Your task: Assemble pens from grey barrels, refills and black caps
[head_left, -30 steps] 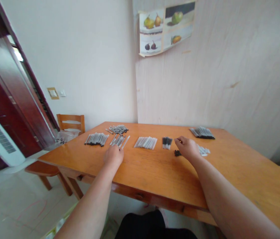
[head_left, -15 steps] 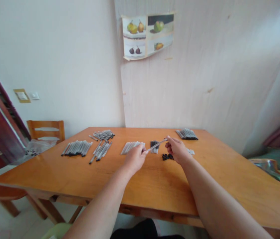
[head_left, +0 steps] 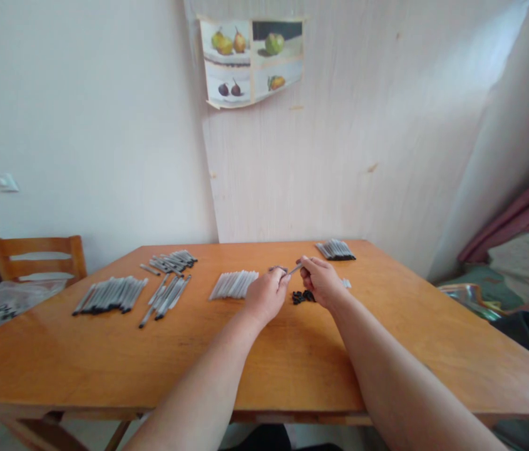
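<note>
One pen (head_left: 295,269) is being gripped by left hand (head_left: 267,294) and right hand (head_left: 320,282) above table (head_left: 292,363); poster (head_left: 251,69) is hanging beyond them.

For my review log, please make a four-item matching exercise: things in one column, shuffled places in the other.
1. Slim tube
2. Black pieces
3. Fruit picture
4. Chair

A. On the wall
B. On the table, near the right hand
C. Beyond the table's left side
D. Held between left hand and right hand

Pairs: 1-D, 2-B, 3-A, 4-C
</note>
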{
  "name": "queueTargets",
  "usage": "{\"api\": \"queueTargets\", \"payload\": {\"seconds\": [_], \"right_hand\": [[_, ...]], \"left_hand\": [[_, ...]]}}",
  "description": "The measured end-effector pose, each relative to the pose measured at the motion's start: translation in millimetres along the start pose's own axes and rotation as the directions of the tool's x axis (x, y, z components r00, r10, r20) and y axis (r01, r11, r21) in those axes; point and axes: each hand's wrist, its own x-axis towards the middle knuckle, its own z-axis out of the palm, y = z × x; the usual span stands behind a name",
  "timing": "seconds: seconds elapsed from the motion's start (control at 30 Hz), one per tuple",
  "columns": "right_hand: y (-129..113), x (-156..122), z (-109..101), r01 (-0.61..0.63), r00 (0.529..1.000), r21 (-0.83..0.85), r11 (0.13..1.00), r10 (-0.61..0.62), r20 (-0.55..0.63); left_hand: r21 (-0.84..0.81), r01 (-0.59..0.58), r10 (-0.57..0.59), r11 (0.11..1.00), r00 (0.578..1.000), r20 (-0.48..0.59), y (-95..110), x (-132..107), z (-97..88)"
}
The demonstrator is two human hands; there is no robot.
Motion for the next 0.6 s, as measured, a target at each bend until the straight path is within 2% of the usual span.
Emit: {"api": "queueTargets", "payload": {"seconds": [0.13,0.33,0.5,0.6], "right_hand": [[-0.4,2.1,-2.3,0.012,1.000,0.016,1.000,-0.012,0.017],[-7.0,0.3,-2.3,0.011,1.000,0.027,1.000,-0.012,0.018],[-10.6,1.0,-4.3,-0.005,1.000,0.046,0.999,0.004,0.028],[-18.4,9.8,-22.4,0.006,0.998,0.100,0.995,0.000,-0.063]], "left_hand": [[-0.010,0.019,-0.019,1.000,1.000,0.023,0.0,-3.2,0.2],[-0.289,0.049,-0.036,0.956,0.998,0.050,-3.0,3.7,5.2],[-0.522,0.158,-0.124,0.838,0.987,0.100,-0.4,6.2,6.1],[-0.653,0.288,-0.205,0.701,0.958,0.202,-3.4,0.6,1.3]]}}
